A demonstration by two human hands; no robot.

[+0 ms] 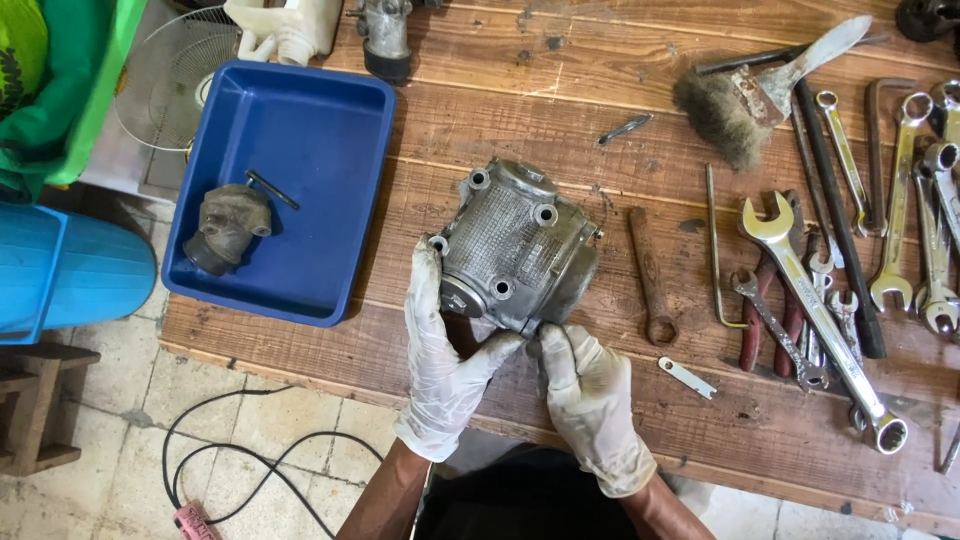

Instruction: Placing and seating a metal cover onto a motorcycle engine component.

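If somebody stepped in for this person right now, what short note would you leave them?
Left hand: gloved, gripping the near left side of the grey metal engine casing.
Right hand: gloved, fingertips pinching the casing's near bottom edge.
The casing rests on the wooden workbench.
Blue tray to the left holds a dirty rubber intake piece and a small rod.
Wrenches, pliers and a brush lie to the right, untouched.

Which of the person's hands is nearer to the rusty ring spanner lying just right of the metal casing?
Right. The right hand lies just below-left of the rusty ring spanner; the left hand is farther, beyond the metal casing.
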